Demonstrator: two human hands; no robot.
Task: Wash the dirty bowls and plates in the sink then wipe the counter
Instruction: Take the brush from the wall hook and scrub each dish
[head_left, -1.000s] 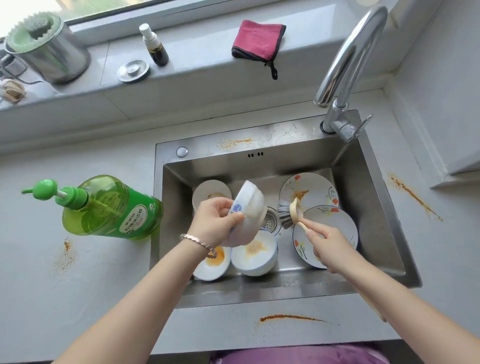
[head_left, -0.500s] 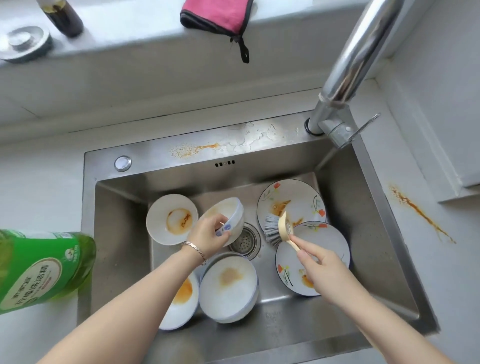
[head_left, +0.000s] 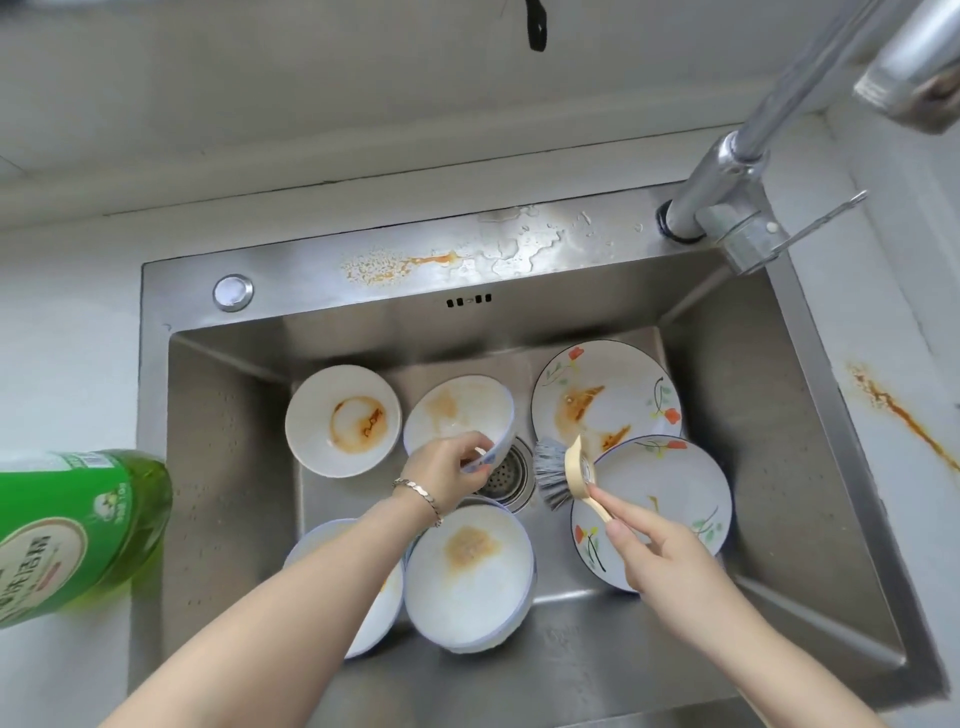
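1. Left hand (head_left: 447, 470): fingers and thumb pinch the near rim of a bowl (head_left: 460, 418) and are clamped on it. The bowl is tilted with its mouth up. It is held low in the sink (head_left: 223, 467), just left of the drain (head_left: 506, 475). There is a brown smear on the inner wall.
2. Right hand (head_left: 670, 566): closed round the handle of a brush (head_left: 553, 475). The bristles point left at the bowl, near it but apart.
3. Step in hand, as I read it: scrub this bowl. Bring the bristles into the mouth and work the smear in circles. Turn the bowl by its rim so all of the wall comes under the brush. Keep it over the drain for run-off.
4. No water shows at the tap (head_left: 727, 171), and the stains look dried. Wetting first would likely ease the job, as would a little from the soap bottle (head_left: 78, 530) on the bench (head_left: 52, 338) at left.
5. Risk: a rim pinch may slip once wet. Press the brush lightly, toward the gripping fingers rather than away.
6. Outward: three other bowls (head_left: 343, 421) and two plates (head_left: 605, 400) lie stained on the sink floor. An orange streak (head_left: 904, 415) marks the bench at right. The task looks barely begun.
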